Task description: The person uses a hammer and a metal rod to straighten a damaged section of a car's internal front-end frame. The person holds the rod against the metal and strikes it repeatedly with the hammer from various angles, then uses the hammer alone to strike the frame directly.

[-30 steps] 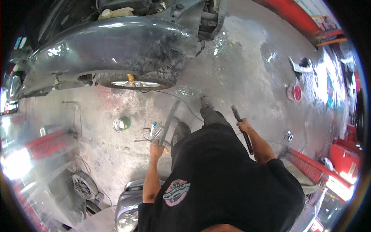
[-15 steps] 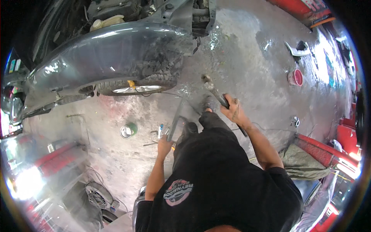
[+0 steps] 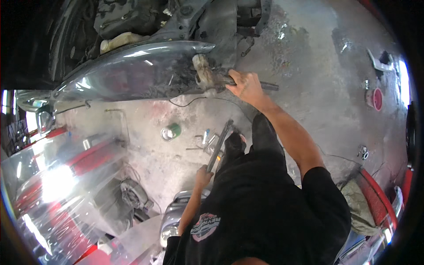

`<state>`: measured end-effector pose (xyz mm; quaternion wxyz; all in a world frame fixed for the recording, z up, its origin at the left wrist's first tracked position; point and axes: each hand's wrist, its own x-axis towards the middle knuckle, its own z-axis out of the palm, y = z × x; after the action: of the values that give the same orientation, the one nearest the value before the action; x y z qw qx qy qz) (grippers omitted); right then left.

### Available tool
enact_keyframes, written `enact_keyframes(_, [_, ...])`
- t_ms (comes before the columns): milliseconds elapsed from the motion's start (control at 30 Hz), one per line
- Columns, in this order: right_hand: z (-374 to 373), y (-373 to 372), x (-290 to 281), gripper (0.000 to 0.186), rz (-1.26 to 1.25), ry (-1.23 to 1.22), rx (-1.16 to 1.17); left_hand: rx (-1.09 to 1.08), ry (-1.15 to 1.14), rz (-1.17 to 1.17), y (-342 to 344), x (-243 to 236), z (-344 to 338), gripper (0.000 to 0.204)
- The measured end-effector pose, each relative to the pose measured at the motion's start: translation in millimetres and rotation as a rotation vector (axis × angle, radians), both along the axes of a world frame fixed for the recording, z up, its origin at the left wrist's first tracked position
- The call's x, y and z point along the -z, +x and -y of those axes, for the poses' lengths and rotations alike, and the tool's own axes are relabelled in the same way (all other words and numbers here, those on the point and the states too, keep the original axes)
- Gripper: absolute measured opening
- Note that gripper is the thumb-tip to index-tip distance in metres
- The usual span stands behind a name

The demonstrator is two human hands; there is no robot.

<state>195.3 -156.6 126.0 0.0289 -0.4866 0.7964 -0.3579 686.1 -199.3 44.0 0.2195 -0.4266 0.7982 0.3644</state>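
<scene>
Right hand (image 3: 247,88): wrapped round a hammer (image 3: 204,73), the nearer hand to the fender (image 3: 128,75).
Hammer: its head at the fender's right end, by the lower edge — contact cannot be told; handle running rightward.
Fender: ahead and left of that hand, long axis left-to-right.
Left hand (image 3: 203,176): well apart, closed on a dark bar (image 3: 221,143) slanting forward-right.

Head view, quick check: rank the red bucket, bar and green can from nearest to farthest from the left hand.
1. Bar: held in the left hand.
2. Green can: ahead of that hand, to its left.
3. Red bucket: far off to the right.
</scene>
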Motion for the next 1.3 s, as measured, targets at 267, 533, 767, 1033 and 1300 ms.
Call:
enact_keyframes(267, [-5, -18, 5, 0.033, 0.051, -0.194, -0.331, -0.331, 0.217, 0.156, -61, -17, -26, 0.046])
enact_keyframes(533, [0, 0, 13, 0.027, 0.016, -0.194, -0.288, -0.039, 0.058, 0.109, -22, 9, -8, 0.053])
enact_keyframes(767, [17, -3, 39, 0.027, 0.046, -0.165, 0.036, 0.008, 0.132, 0.292, -14, 4, 46, 0.047])
enact_keyframes(1033, [12, 13, 40, 0.022, 0.04, -0.381, -0.222, -0.224, 0.26, 0.341, 5, 9, 55, 0.033])
enact_keyframes(1300, [26, -14, 45, 0.019, 0.082, -0.393, -0.073, 0.034, 0.119, 0.316, 32, 33, 63, 0.037])
